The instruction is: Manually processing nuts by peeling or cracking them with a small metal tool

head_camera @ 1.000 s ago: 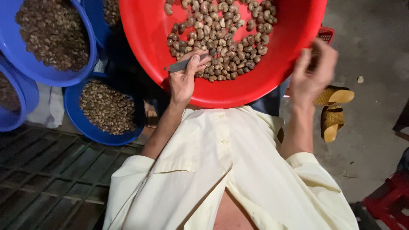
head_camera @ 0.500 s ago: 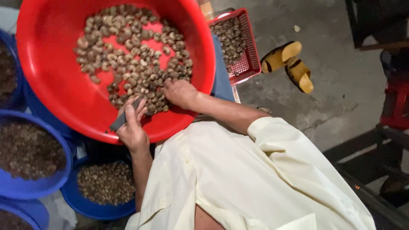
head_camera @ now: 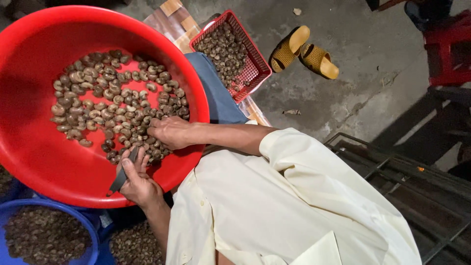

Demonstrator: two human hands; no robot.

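Note:
A big red basin holds a layer of brown, shelled, kidney-shaped nuts. My left hand sits at the basin's near rim, gripping a small dark-bladed knife that points into the basin. My right hand reaches across from the right and rests palm down on the near edge of the nut pile. Its fingers are curled into the nuts, and whether they hold one is hidden. My cream shirt fills the lower right.
A red mesh basket with more nuts stands behind the basin on the concrete floor. Two yellow sandals lie beyond it. Blue tubs of dark shells sit at lower left. A dark metal frame and a red stool are at right.
The view has swung round and closer. My right hand left the basin's rim and came down onto the nuts. My left hand keeps the knife at the near rim.

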